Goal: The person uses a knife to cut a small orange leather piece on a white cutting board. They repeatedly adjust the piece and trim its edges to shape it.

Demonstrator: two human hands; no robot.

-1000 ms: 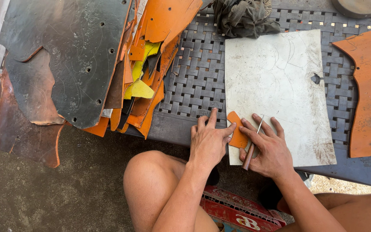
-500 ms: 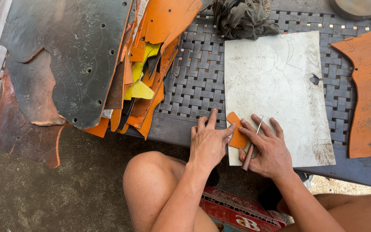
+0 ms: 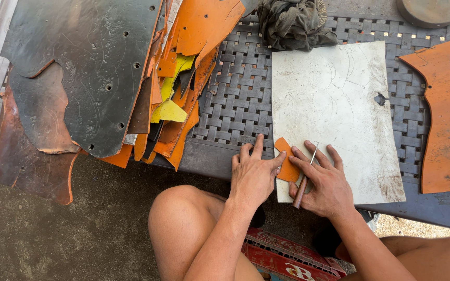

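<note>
Left hand (image 3: 253,174) lies flat, fingers spread, pinning one small orange leather piece (image 3: 286,165) at the near-left corner of the white cutting slab (image 3: 339,104). Right hand (image 3: 325,182) pinches a thin awl (image 3: 304,179) with a wooden handle, tip on the slab. Woven bench (image 3: 240,99): leather stack (image 3: 131,78) on the left edge, one orange sheet (image 3: 449,114) on the right edge.

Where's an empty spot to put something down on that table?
The white cutting board is bare above the hands, below the crumpled rag. Bare woven tabletop lies between board and leather pile. Crowded: the board's near corner, where both hands press the small orange leather piece.
</note>
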